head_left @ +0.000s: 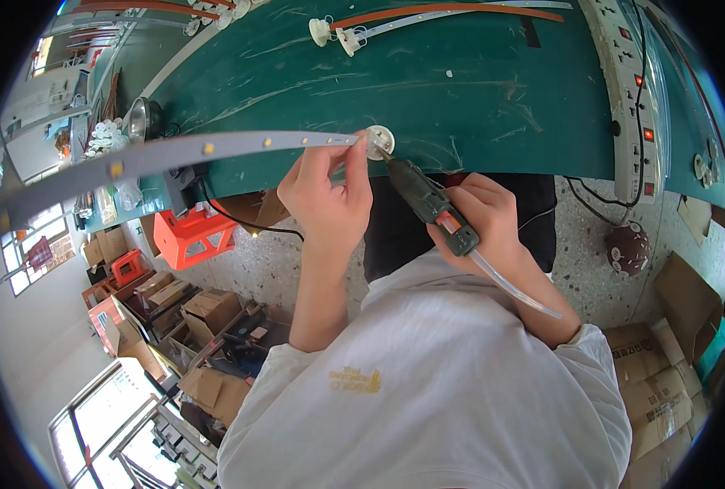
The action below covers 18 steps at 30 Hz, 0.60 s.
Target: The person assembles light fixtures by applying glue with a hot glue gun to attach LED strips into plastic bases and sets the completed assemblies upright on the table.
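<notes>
Over the desk point(493, 106), the left hand point(330, 196) pinches the light strip point(240, 143) between narrowed fingers point(357, 169) at the white cap point(384, 138); the right hand point(491, 218) grips the glue gun point(419, 194). Neat gluing calls for both hands steady.

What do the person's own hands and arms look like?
The left hand and right hand are bare, with no gloves or watch visible. Loose white short sleeves leave the forearms uncovered. The white shirt has a yellow print.
</notes>
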{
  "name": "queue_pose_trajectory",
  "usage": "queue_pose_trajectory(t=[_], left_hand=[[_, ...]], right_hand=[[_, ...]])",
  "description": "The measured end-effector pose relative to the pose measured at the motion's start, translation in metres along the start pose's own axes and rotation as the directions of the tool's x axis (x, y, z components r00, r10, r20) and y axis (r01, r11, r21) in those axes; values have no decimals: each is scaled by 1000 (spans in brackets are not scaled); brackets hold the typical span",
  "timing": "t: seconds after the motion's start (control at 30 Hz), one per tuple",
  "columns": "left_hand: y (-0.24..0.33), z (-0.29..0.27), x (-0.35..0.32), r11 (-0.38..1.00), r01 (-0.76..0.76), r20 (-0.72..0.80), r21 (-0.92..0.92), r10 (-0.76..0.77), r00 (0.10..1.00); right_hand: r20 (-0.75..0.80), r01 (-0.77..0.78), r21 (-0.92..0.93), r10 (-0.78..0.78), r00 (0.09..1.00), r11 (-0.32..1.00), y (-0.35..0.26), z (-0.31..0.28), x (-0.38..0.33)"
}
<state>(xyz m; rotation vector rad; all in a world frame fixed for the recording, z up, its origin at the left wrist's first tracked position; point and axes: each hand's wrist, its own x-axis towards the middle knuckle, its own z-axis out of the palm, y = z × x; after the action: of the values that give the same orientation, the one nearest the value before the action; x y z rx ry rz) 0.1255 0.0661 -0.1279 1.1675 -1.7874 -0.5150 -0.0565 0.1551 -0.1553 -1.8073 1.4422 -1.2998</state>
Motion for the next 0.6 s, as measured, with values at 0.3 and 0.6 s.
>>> queue_pose_trajectory(t=[0.3, 0.6], left_hand=[[1, -1, 5, 1000, 6, 18, -23, -5, 1000], [9, -4, 9, 998, -41, 76, 39, 38, 996]], right_hand=[[0, -13, -23, 13, 1000, 1000, -4, 1, 0], [7, -59, -59, 59, 998, 997, -6, 2, -1]])
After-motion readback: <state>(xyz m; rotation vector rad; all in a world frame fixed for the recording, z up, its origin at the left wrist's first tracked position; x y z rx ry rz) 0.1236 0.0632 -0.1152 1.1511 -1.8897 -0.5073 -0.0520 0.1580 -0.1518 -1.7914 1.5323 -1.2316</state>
